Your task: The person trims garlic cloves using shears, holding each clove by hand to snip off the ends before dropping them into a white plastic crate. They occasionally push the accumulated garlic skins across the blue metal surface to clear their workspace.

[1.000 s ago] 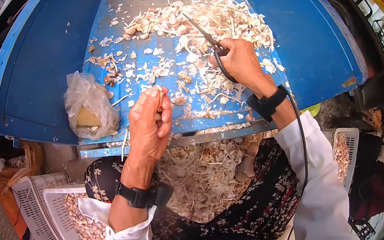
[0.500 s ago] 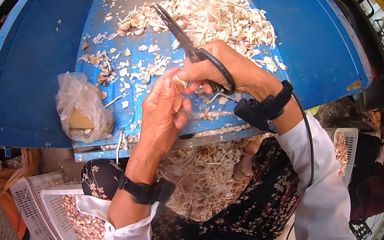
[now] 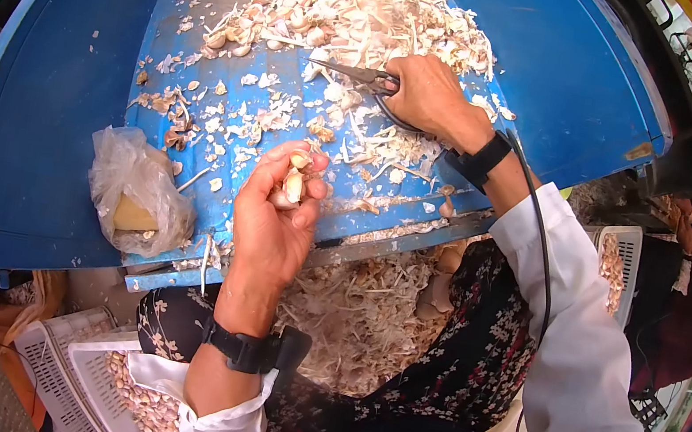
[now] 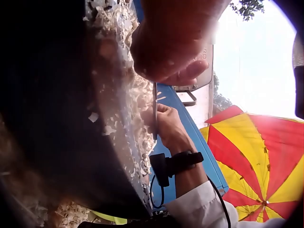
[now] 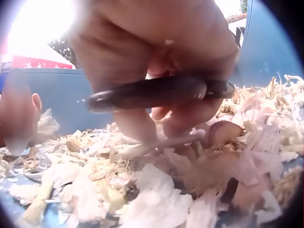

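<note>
Left hand (image 3: pixel 274 219) pinches what look like garlic cloves (image 3: pixel 293 183) above the blue table (image 3: pixel 61 84), while right hand (image 3: pixel 425 94) grips scissors (image 3: pixel 351 72) amid papery skins (image 3: pixel 366 22).

Table top (image 3: pixel 64 129) blue, scuffed grey beyond the fingers of the right hand (image 3: pixel 422 93); garlic skins (image 3: pixel 375 24) off-white to tan around them; scissors (image 3: pixel 345 71) dark, black-handled; cloves (image 3: pixel 293 183) between the fingers of the left hand (image 3: pixel 273 223) cream; dress (image 3: pixel 479 343) black, small floral print; umbrella (image 4: pixel 251 156) red-and-yellow wedges.
</note>
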The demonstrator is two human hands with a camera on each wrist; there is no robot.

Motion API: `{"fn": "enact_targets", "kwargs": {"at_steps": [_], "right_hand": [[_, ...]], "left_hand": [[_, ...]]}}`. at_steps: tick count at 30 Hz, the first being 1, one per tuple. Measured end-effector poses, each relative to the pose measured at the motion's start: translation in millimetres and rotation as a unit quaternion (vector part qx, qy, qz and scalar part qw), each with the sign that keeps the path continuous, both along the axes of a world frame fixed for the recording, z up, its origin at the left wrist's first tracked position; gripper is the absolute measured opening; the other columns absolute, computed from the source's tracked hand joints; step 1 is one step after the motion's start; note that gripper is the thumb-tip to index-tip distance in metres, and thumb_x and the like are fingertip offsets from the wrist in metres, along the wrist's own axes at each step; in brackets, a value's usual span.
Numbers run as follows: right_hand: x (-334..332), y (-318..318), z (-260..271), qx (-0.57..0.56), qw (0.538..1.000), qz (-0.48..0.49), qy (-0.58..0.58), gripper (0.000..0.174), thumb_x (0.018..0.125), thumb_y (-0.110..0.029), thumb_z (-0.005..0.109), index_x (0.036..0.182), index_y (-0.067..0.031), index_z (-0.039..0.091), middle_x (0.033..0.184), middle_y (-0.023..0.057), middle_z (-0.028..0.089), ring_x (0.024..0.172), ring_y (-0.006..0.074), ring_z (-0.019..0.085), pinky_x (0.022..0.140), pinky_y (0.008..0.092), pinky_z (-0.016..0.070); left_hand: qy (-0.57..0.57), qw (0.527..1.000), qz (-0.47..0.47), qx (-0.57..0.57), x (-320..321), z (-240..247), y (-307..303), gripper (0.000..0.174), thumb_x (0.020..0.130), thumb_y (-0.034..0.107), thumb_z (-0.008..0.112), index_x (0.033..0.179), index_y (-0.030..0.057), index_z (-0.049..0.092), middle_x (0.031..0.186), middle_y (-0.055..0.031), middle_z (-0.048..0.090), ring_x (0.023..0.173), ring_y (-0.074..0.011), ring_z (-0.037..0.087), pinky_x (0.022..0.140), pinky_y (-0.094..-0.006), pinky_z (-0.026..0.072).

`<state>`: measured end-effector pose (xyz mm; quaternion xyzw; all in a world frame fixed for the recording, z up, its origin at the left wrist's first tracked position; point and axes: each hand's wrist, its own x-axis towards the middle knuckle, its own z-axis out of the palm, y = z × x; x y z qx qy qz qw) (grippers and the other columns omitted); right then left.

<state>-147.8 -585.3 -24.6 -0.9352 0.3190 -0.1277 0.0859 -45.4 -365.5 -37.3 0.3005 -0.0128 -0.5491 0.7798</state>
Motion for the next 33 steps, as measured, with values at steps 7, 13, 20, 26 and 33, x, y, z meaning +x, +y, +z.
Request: {"fn": "enact_targets", "kwargs": {"at_steps": [7,13,20,26,33], "right_hand": [[-5.1,6.8,24.0,0.171,0.984,-0.024,-0.032,0.022,0.074,-0.019,0.071,0.070,-0.0024,0.058,0.056,0.0037,0.052,0.056,0.0074,0.050,0.049,0.0282,0.0360],[1.8,83.1,32.7,0.329,0.898,0.177,-0.233,0.025,0.070,-0.018,0.077,0.079,-0.0011,0.061,0.066,0.0042,0.061,0.065,0.0087,0.057,0.060,0.0257,0.0460],[-17.7,69.5,45.7,0.270,0.929,0.091,-0.237,0.023,0.071,-0.015,0.079,0.075,-0.0024,0.060,0.060,-0.0045,0.052,0.054,0.0023,0.044,0.047,0.0204,0.0328],[-51.5,27.6,47.9,0.205,0.958,0.024,-0.199,0.024,0.075,-0.019,0.076,0.072,-0.0046,0.058,0.059,-0.0034,0.053,0.053,0.0030,0.044,0.047,0.0200,0.0307],[-57.0,26.2,50.5,0.326,0.921,0.021,-0.215,0.023,0.075,-0.017,0.077,0.077,-0.0036,0.059,0.064,-0.0013,0.059,0.051,0.0025,0.048,0.046,0.0188,0.0353]], "left_hand": [[0.087,0.992,-0.050,-0.075,7.3,-10.2,3.0,0.048,0.097,0.046,0.036,0.094,0.0033,0.059,0.086,-0.0102,0.061,0.072,-0.0206,0.060,0.045,-0.0222,0.0403],[0.018,0.999,-0.045,-0.012,-7.3,5.1,-1.4,0.047,0.097,0.047,0.038,0.093,0.0042,0.056,0.084,-0.0089,0.060,0.070,-0.0207,0.060,0.045,-0.0206,0.0405],[-0.267,0.961,0.045,0.047,-11.3,-1.0,1.0,0.020,0.089,0.024,0.064,0.095,0.0050,0.059,0.067,-0.0009,0.057,0.052,-0.0053,0.048,0.044,-0.0179,0.0352],[-0.437,0.884,0.037,0.161,-17.2,-3.0,4.3,0.024,0.079,0.019,0.075,0.090,0.0064,0.059,0.061,0.0040,0.053,0.050,-0.0038,0.046,0.040,-0.0178,0.0317],[-0.012,0.996,-0.085,-0.006,-6.1,6.3,6.5,0.046,0.096,0.039,0.039,0.115,-0.0014,0.053,0.086,-0.0087,0.056,0.063,-0.0144,0.054,0.037,-0.0178,0.0315]]}}
